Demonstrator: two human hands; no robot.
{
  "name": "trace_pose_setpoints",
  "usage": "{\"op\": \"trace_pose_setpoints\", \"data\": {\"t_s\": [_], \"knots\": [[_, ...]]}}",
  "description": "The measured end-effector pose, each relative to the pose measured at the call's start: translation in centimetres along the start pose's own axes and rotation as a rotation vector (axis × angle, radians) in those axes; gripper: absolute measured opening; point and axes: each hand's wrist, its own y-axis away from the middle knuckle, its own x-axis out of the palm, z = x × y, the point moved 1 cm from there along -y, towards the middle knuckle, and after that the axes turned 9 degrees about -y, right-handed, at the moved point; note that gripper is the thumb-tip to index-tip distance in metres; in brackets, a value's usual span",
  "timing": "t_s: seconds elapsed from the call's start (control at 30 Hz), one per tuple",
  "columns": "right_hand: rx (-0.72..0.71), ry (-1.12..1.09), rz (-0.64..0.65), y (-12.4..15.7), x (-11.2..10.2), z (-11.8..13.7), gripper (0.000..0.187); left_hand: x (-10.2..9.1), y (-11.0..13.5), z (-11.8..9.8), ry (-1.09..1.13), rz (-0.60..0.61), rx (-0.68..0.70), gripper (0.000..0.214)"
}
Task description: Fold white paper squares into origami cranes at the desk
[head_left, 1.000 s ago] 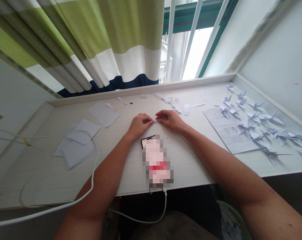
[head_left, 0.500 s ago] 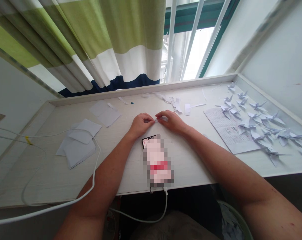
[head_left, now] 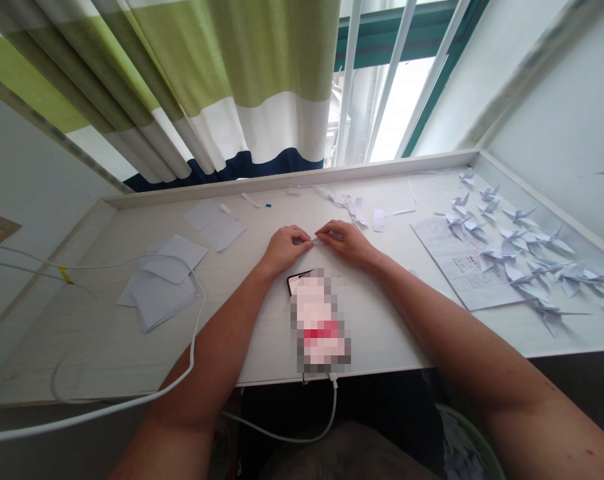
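Observation:
My left hand (head_left: 285, 247) and my right hand (head_left: 346, 241) rest side by side on the white desk (head_left: 107, 347), fingertips almost meeting. Between them they pinch a small folded piece of white paper (head_left: 316, 239), most of it hidden under the fingers. Both hands are closed on it. A phone (head_left: 318, 321) lies just in front of my wrists, plugged into a white cable (head_left: 302, 437).
Loose white paper squares (head_left: 163, 285) lie to the left, two more (head_left: 216, 225) farther back. Several folded paper cranes (head_left: 525, 257) and a printed sheet (head_left: 461, 261) fill the right side. Paper scraps (head_left: 355, 209) lie beneath the window. A white cable (head_left: 132, 397) loops across the left.
The hands stay together on the paper with only slight finger movement. The view has shifted a little, so everything sits slightly to the right.

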Motion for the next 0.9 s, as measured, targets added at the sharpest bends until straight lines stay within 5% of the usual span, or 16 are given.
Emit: {"op": "trace_pose_setpoints", "data": {"t_s": [0.53, 0.9], "knots": [[0.021, 0.101, -0.019, -0.5, 1.0, -0.6, 0.011, -1.1, 0.1, 0.4, 0.063, 0.025, -0.083, 0.025], [0.04, 0.09, -0.027, -0.6, 1.0, -0.4, 0.012, -1.2, 0.4, 0.7, 0.006, 0.073, -0.031, 0.019]]}}
